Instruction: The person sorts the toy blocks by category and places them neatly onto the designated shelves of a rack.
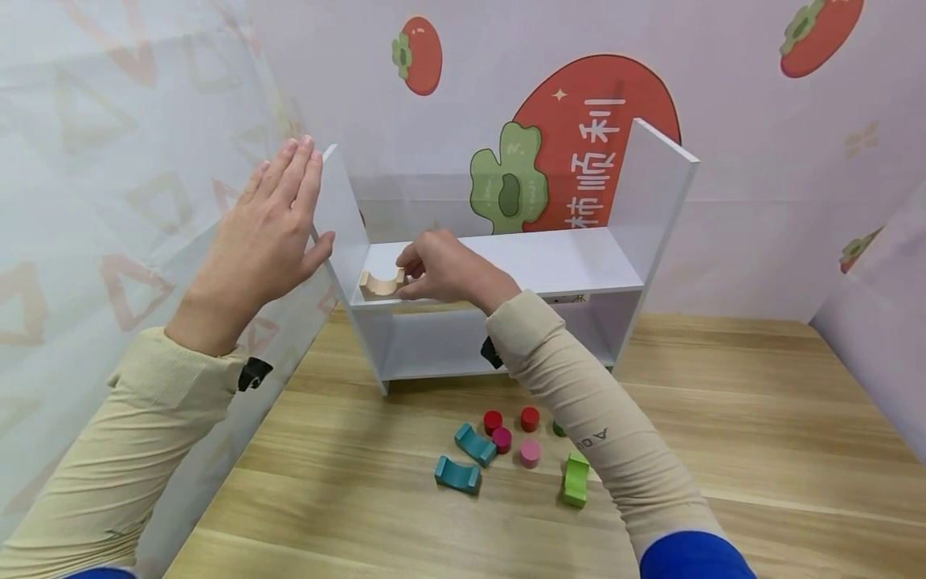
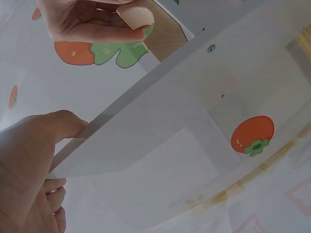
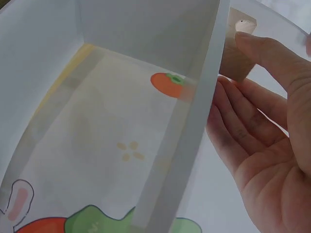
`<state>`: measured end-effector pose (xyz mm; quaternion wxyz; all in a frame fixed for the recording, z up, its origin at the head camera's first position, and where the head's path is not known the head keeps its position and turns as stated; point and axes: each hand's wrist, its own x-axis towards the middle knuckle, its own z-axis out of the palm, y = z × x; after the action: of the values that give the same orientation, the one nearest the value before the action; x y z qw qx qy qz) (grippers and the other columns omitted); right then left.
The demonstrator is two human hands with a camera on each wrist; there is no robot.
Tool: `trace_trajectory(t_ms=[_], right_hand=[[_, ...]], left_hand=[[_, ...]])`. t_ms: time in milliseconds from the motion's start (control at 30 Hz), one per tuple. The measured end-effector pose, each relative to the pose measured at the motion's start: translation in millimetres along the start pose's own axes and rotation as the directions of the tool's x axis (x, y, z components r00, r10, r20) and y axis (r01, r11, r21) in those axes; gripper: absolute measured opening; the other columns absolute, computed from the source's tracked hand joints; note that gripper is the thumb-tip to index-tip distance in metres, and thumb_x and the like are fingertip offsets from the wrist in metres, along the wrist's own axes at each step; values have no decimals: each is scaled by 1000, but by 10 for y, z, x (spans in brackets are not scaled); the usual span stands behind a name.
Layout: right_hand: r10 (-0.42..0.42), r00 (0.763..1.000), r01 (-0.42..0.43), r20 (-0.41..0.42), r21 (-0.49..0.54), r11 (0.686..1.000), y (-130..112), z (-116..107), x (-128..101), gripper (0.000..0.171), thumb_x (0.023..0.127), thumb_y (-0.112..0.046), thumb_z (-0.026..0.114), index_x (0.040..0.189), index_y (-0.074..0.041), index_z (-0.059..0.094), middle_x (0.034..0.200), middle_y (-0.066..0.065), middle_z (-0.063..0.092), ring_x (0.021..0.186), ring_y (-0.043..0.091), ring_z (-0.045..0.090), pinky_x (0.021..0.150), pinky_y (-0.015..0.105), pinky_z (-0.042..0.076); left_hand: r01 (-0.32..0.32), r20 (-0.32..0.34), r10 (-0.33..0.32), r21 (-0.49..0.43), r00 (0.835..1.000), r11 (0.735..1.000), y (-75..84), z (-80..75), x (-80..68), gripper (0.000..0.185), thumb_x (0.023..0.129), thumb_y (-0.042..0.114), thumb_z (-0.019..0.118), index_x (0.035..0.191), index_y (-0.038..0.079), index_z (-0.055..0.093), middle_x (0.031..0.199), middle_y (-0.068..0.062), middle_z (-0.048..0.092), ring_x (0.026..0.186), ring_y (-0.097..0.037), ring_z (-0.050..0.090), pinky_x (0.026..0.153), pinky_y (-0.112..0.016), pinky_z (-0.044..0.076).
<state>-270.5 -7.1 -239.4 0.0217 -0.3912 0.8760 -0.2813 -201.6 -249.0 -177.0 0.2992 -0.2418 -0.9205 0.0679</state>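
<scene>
My right hand (image 1: 447,269) pinches a natural-wood arch block (image 1: 379,285) with a curved notch facing up. The block sits on the left end of the upper board of a white shelf (image 1: 550,256). In the right wrist view the thumb lies on the wooden block (image 3: 236,60), with the other fingers below it. My left hand (image 1: 271,221) is at the shelf's left side panel (image 1: 340,209). The left wrist view shows the left thumb on one side of the panel's edge (image 2: 109,114) and the fingers on its other side.
On the wooden table (image 1: 325,490) before the shelf lie two teal arch blocks (image 1: 457,475), a lime-green arch block (image 1: 575,480), and several small red and pink cylinders (image 1: 530,453). A dark green piece (image 1: 559,429) is partly hidden by the right sleeve. Printed cloth hangs behind and at both sides.
</scene>
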Motion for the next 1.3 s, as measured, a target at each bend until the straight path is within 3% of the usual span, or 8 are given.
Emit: trace_trajectory(t_ms=[200,667,967,1300], right_hand=[[12,1000,-14,-27,-60,998,-16,-137,-148,45,93,-20,82,133,-3,72,127,12,77,116,21,74,104,31,58],[-40,998,32,-57,-126,991,0,-283,-683,41,92,-20,83,129,-4,75,122,13,79,114,25,76,101,40,61],[-42,999,38,-33,-112,993,85,-124,-1053,37,89,-17,85,124,-5,78,118,10,80,108,22,77,96,38,64],[-65,996,70,65,-88,994,252,261,-1403,33,89,-13,85,119,-3,78,114,10,81,101,18,78,89,30,65]], left_hand=[[1,6,-1,-1,1000,1000,4,-9,2,88,97,18,66,165,-9,18,175,-25,17,165,-40,17,133,-58,19],[2,18,-2,-3,1000,1000,2,-20,25,87,98,19,65,164,-10,17,176,-25,16,165,-40,16,134,-58,18],[2,28,-2,-14,1000,1000,0,-17,27,87,98,19,64,165,-9,16,176,-25,15,165,-40,15,134,-58,16],[13,35,-13,-10,999,1000,-9,-15,17,88,97,18,67,165,-9,17,176,-26,16,165,-41,15,134,-58,17]])
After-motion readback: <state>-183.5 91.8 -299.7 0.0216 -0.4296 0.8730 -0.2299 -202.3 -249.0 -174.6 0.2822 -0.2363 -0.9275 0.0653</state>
